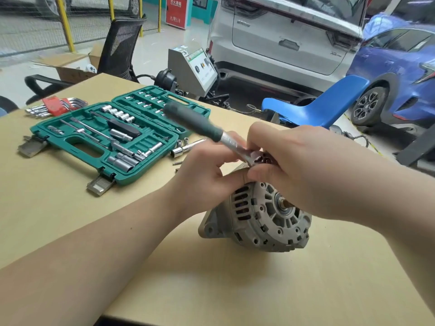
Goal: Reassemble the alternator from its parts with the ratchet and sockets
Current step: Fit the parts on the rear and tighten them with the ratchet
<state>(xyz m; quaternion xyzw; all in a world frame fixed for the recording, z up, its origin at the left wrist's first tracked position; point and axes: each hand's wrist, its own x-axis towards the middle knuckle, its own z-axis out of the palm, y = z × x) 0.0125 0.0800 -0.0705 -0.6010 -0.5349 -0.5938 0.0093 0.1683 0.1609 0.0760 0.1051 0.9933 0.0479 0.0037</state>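
Now I am fitting the ratchet (226,137) head onto a bolt at the alternator (263,217) top, twelve o'clock; left hand (207,175) and right hand (301,170) both pinch it. Next I must seat the socket squarely.

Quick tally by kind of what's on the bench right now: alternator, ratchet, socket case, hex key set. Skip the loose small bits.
Alternator: 1
Ratchet, held in both hands: 1
Socket case, open: 1
Hex key set: 1
Total: 4
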